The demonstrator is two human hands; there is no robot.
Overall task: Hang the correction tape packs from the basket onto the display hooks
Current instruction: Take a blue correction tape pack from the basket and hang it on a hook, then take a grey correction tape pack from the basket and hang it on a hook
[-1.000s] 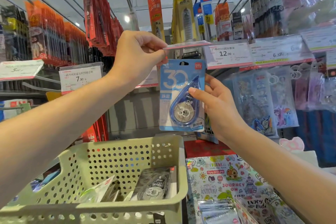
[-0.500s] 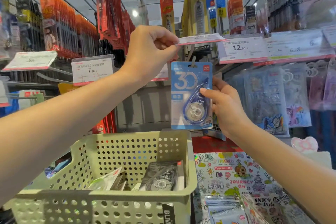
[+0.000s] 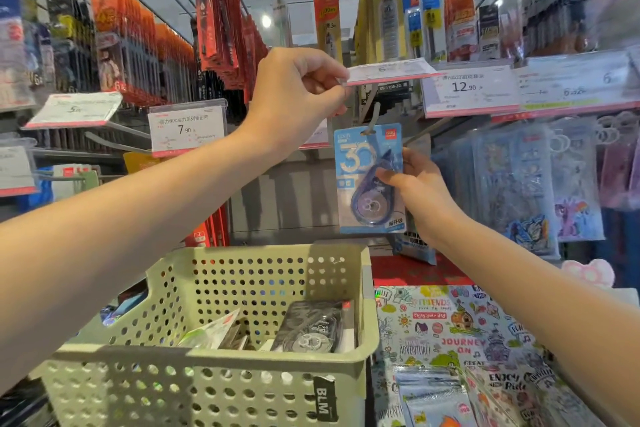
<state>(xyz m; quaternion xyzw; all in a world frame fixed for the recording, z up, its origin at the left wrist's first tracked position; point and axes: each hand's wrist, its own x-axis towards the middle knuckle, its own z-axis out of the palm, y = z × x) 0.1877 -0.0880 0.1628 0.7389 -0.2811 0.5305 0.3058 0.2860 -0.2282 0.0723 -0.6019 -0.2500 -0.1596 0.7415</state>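
Left hand (image 3: 294, 97) pinches the near corner of the price tag flap (image 3: 389, 70) and holds it tipped up flat. Reason, as I read it: the flap normally hangs in front of the hook tip, so I lift it to clear the way for the pack.

Right hand (image 3: 414, 184) grips the blue correction tape pack (image 3: 369, 180) by its right edge, thumb on the front over the blister, fingers behind. Holding low and to the side leaves the top hang hole free. Both grips are closed on what they hold, neither is loose.

Pack hangs upright, just under the lifted flap. The display hook (image 3: 374, 116) shows as a grey rod running down to the hang hole at the card top. It looks threaded through the hole, but motion blur there means I can't confirm it is fully seated.

Basket (image 3: 367, 291) sits below on the counter, between my arms, close enough for short reaches. At least 1 more dark tape pack (image 3: 311, 326) lies flat in it, plus a greenish-white pack (image 3: 214, 328) leaning beside it. So the task is partway.

Next, in my judgement: slide the blue pack back along the rod, then drop the flap. Risk: releasing before the hole is past the hook's upturned tip.
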